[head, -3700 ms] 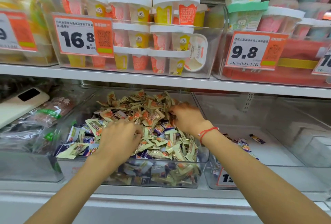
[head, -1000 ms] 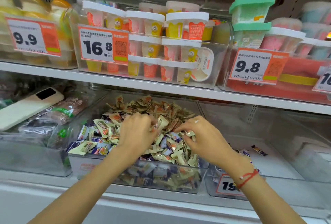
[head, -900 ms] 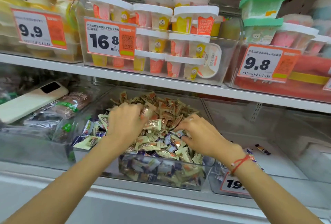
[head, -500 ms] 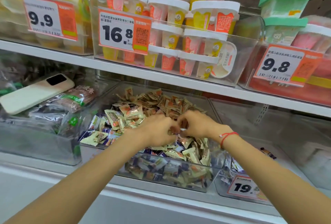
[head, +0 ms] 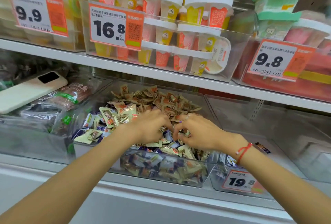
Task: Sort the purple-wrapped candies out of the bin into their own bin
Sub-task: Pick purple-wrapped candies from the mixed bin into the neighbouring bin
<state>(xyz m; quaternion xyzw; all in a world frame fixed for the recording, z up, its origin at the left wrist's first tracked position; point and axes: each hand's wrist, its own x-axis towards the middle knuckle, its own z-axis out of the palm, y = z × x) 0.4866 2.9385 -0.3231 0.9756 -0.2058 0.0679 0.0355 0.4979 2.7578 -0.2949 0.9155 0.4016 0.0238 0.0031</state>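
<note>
A clear bin (head: 114,162) on the lower shelf holds a heap of mixed candies (head: 161,101), beige and orange on top, with purple-wrapped ones (head: 100,129) at the front left and under my hands. My left hand (head: 152,128) and my right hand (head: 198,134) lie side by side on the middle of the heap. Both have their fingers curled down and pinch small wrapped candies. The colour of what they hold is hidden by the fingers. The clear bin to the right (head: 286,152) holds a few purple candies (head: 262,147).
A white phone (head: 30,89) lies on bagged snacks in the left bin. The upper shelf (head: 161,73) hangs low over the candy bin and carries a clear box of pudding cups (head: 188,32). A 19.8 price tag (head: 240,181) fronts the right bin.
My hands have drawn together from the sides of the heap to its middle, and their fingers have closed on candies. The view has shifted slightly left.
</note>
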